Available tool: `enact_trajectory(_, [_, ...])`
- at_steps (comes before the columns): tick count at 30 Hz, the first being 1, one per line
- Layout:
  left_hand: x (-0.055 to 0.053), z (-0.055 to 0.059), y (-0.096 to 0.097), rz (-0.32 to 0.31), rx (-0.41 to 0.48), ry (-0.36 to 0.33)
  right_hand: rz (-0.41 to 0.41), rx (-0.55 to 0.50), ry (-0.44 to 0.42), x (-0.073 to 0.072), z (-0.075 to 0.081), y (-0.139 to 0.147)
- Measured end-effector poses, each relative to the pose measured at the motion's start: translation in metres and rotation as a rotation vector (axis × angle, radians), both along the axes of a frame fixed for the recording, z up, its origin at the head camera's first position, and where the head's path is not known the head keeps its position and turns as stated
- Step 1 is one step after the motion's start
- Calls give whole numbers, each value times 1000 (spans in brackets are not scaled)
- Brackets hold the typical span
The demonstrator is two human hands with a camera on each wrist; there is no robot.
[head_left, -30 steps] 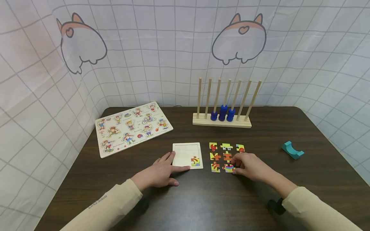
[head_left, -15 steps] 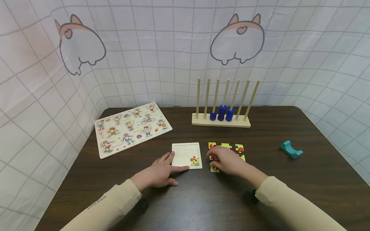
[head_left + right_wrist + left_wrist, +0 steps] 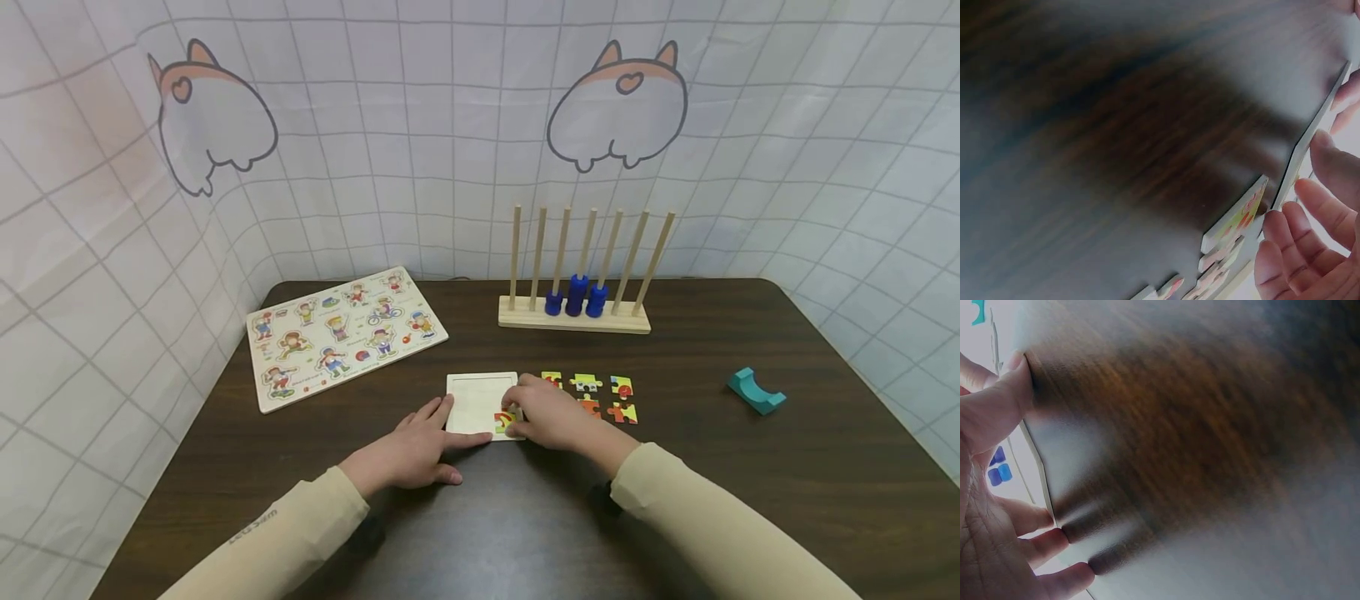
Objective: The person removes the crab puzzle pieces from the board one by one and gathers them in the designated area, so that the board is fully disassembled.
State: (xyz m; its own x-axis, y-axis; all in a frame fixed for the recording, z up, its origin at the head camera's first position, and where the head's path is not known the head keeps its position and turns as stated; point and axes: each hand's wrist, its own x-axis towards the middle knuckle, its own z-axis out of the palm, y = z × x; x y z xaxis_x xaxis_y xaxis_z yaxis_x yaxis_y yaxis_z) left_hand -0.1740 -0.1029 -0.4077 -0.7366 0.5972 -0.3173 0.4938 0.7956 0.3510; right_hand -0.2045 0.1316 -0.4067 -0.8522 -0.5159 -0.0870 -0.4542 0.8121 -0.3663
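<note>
A small square wooden puzzle tray (image 3: 472,400) lies in the middle of the table, a yellow-and-red jigsaw piece (image 3: 504,421) in its near right corner. My left hand (image 3: 408,450) is spread flat, fingertips resting on the tray's left and near edges; the left wrist view shows its fingers (image 3: 1054,540) along that edge. Over the tray's right side, my right hand (image 3: 558,417) pinches a jigsaw piece, mostly hidden by the fingers. Loose jigsaw pieces (image 3: 587,383) lie in rows to the right, some covered by this hand; one loose piece (image 3: 1238,215) shows near the tray.
At the back left lies a large picture board (image 3: 345,333) with cartoon figures. A wooden peg stand (image 3: 573,315) with blue beads (image 3: 577,296) stands at the back. A teal arched block (image 3: 756,392) is on the right. White grid-patterned cloth (image 3: 412,125) surrounds the table.
My right hand has taken the rainbow jigsaw piece from the near row and moved left across the loose pieces to the tray. The left hand stays on the tray's edge.
</note>
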Motion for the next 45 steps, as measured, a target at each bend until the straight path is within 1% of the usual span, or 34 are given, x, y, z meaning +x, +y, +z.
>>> enact_trajectory(8, [0, 1, 1, -2, -1, 6, -48, -19, -31, -1, 2, -3])
enact_trajectory(14, [-1, 0, 0, -3, 0, 7, -76, -44, -44, -1, 1, -4])
enact_trajectory(17, [-1, -1, 0, -2, -1, 7, -92, -101, -69, -2, -1, -3])
enact_trajectory(23, [0, -2, 0, 2, -6, 6, -98, -235, -79, -3, -3, 4])
enact_trajectory(27, [0, -1, 0, 3, -9, 3, -119, -294, -83, -3, 2, 10])
enact_trajectory(31, [0, 0, 1, 0, -9, 3, -150, -319, -66, -2, 9, 27])
enact_trajectory(35, [1, 0, 1, -2, -4, -1, -170, -327, -52, 1, 12, 57])
enact_trajectory(38, [1, 1, 1, 1, -1, -6, -187, -313, -45, 3, 13, 83])
enact_trajectory(45, [1, 0, 1, 12, 4, -14, -262, -243, -34, 13, 16, 134])
